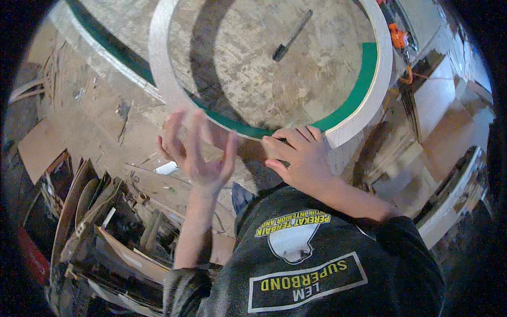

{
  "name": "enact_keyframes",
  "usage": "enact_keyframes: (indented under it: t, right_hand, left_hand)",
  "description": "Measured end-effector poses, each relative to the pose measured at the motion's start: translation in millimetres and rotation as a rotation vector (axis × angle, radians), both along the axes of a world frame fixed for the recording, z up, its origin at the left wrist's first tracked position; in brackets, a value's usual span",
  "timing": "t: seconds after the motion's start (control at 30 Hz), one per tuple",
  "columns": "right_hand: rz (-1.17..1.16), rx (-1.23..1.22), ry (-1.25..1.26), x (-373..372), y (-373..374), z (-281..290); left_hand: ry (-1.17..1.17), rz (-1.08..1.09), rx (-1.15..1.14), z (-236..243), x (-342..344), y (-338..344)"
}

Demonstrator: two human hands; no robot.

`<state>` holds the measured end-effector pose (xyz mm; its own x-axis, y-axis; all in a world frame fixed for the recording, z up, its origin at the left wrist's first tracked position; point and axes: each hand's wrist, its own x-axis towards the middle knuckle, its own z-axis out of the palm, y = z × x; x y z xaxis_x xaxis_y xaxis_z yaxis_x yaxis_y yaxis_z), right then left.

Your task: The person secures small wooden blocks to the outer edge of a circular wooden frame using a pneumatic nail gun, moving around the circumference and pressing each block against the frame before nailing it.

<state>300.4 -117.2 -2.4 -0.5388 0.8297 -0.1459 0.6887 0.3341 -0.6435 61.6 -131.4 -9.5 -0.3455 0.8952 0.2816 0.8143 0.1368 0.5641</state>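
Observation:
A large round ring (160, 53) with a pale rim lies in front of me, its far part cut off by the top of the view. A green strip (364, 79) runs along the inner wall on the right and near sides. My right hand (298, 156) bends its fingers over the near rim, gripping the ring at the green strip. Just left of it, my left hand (195, 150) is raised close to the rim with fingers spread, slightly blurred. Whether its fingertips touch the ring, I cannot tell.
Inside the ring, a slim dark tool (280, 52) lies on the stained work surface. Another green-faced curved strip (113, 50) stretches to the upper left. An orange object (398, 36) sits beyond the ring's right side. Wood offcuts (87, 201) crowd the lower left; board pieces (435, 100) lie at right.

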Motion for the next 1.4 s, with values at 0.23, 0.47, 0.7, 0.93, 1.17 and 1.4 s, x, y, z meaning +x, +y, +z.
enact_keyframes:
  t: [0.23,0.47,0.7,0.93,1.17,1.4]
  right_hand:
    - [-0.114,-0.006,-0.044,-8.6,-4.9,6.1]
    - [-0.129,-0.082,-0.049,-2.2,-4.3,6.2]
    - [-0.114,-0.137,-0.102,-5.3,4.4,9.1]
    - [-0.097,-0.161,-0.102,-4.0,7.6,9.2]
    - [-0.095,-0.141,-0.063,-4.4,7.6,6.8]
    - [-0.052,-0.169,-0.035,-2.7,9.2,1.8]
  left_hand:
    - [0.044,-1.031,-0.375,0.8,-44.9,34.6]
    - [-0.035,-1.096,-0.450,-11.8,-49.3,44.3]
    - [0.002,-1.074,-0.500,7.1,-21.8,41.8]
    - [-0.033,-1.073,-0.496,1.4,-8.1,36.4]
    - [-0.038,-1.031,-0.495,2.2,-3.8,34.6]
    - [0.011,-1.049,-0.528,3.7,-1.9,34.3]
